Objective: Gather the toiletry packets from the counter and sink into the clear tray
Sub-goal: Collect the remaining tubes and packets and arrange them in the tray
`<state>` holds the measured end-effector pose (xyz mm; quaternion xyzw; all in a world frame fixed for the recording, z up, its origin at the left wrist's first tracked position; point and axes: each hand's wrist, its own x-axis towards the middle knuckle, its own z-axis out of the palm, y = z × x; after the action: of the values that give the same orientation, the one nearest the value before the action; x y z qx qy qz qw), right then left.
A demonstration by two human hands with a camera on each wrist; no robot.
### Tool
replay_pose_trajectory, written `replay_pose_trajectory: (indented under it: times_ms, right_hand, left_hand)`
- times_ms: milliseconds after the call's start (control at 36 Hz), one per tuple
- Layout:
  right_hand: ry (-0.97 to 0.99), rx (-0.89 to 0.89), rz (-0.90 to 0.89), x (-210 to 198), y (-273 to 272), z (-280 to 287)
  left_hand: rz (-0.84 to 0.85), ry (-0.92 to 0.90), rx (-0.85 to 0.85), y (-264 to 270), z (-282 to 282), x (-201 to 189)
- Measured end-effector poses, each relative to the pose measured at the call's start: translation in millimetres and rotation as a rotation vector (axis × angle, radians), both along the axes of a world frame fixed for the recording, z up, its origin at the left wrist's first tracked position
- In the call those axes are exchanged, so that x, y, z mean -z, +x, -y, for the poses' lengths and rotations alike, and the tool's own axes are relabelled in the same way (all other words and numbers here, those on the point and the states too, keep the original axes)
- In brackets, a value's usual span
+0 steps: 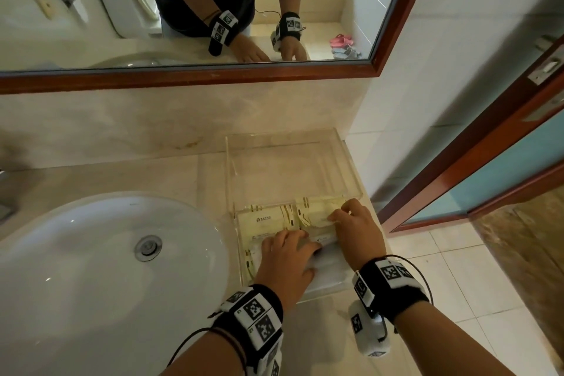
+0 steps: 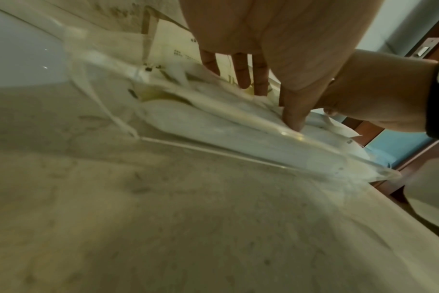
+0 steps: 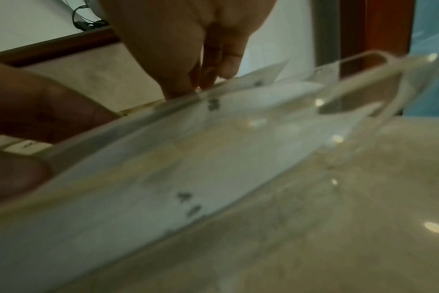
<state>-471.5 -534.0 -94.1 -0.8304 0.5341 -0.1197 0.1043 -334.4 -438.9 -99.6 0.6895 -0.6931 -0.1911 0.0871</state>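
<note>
Both hands were inside the near end of the clear tray [image 1: 351, 159], which stood on the counter [image 1: 106, 174] just beside the sink [image 1: 91, 253], on the left hand's outer side.

Left hand [image 1: 283, 262]: fingers straight, spread flat, pressing down on the white packets [image 1: 326, 272] lying under it. Wrist view showed the fingertips [image 2: 292, 121] touching the packet pile behind the tray's front wall.

Right hand [image 1: 355, 229]: fingers curled down onto a pale yellow packet [image 1: 317, 214] just ahead of the left hand; it appeared to pinch the packet's edge, but whether it truly gripped I cannot tell.

More yellow packets [image 1: 265, 223] lay in the tray beyond the left hand's fingertips. The far half of the tray, ahead of both hands, held no packets
</note>
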Motion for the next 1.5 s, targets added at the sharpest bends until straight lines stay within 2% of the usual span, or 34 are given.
replay_pose_trajectory:
  times_ms: [139, 333, 417, 555, 667, 750, 805, 861, 944, 1000, 1055, 1166, 1277, 1500]
  right_hand:
    - [0.078, 0.009, 0.052, 7.0, -8.9, 1.0]
    - [0.023, -0.005, -0.045, -3.7, -5.5, -17.6]
    - [0.099, -0.007, -0.111, -1.1, -3.1, -22.9]
    - [0.146, 0.006, -0.109, -4.8, -3.5, -22.8]
    - [0.045, 0.090, 0.072, -24.6, -15.3, -30.8]
    - [0.016, 0.257, 0.276, -34.7, -36.5, -50.5]
    - [0.115, 0.430, 0.405, -36.2, -50.9, -68.0]
    - [0.298, 0.625, 0.458, -33.2, -60.1, -85.0]
    - [0.624, 0.849, 0.539, -13.6, -66.4, -96.7]
    - [0.813, 0.879, 0.682, -2.1, -64.8, -99.2]
    - [0.934, 0.864, 0.863, 1.0, -59.2, -100.2]
    - [0.938, 0.858, 1.052, -3.9, -41.1, -99.2]
    - [0.924, 0.913, 1.152, -3.7, -29.3, -95.0]
    - [0.911, 0.963, 1.138, -5.4, -17.9, -87.3]
  left_hand:
    - [0.004, 0.005, -0.005, -0.8, 3.8, -1.5]
    - [-0.007, 0.030, -0.008, -1.0, 0.0, -4.2]
    - [0.006, 0.054, 0.018, 1.6, -2.3, -4.5]
    - [-0.033, 0.083, 0.031, 5.5, -3.7, -16.3]
    - [-0.145, 0.008, -0.075, 19.3, -19.5, -33.8]
    - [-0.208, -0.095, -0.204, 39.4, -46.2, -42.8]
    - [-0.298, -0.104, -0.352, 54.0, -67.4, -44.0]
    - [-0.356, -0.051, -0.487, 66.9, -88.9, -37.2]
    - [-0.402, 0.191, -0.580, 76.8, -110.3, -18.2]
    - [-0.458, 0.362, -0.565, 74.8, -115.5, -9.8]
    - [-0.521, 0.437, -0.546, 69.5, -114.7, -4.9]
    - [-0.693, 0.433, -0.603, 57.7, -105.3, -7.8]
    - [-0.856, 0.407, -0.709, 46.5, -94.5, -14.1]
    - [-0.758, 0.329, -0.748, 45.9, -80.3, -7.6]
